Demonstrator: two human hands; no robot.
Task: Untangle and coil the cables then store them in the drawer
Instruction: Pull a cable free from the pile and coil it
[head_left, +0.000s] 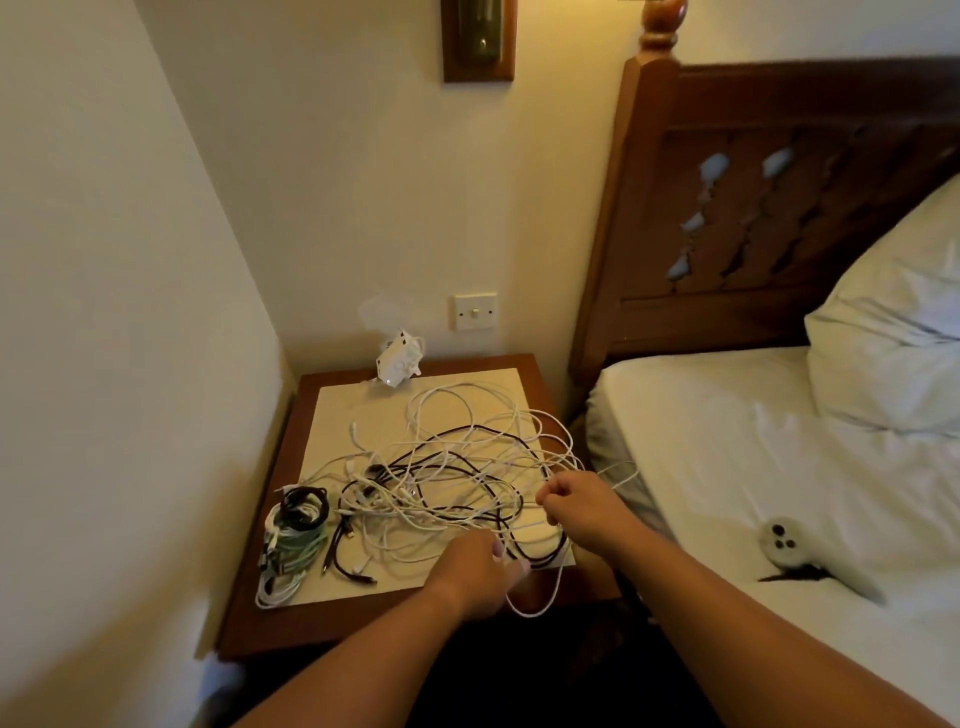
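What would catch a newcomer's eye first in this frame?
The loose tangle of white and dark cables sprawled over the bedside table draws the eye first, with the left hand and right hand gripping strands at its near edge. At the table's front left corner lies a bundle of coiled cables, and the white pillow stands out at the right.

No text, label, brand or number can be read; the white adapter (399, 364) and the wall switch (474, 312) show markings too small and blurred to make out
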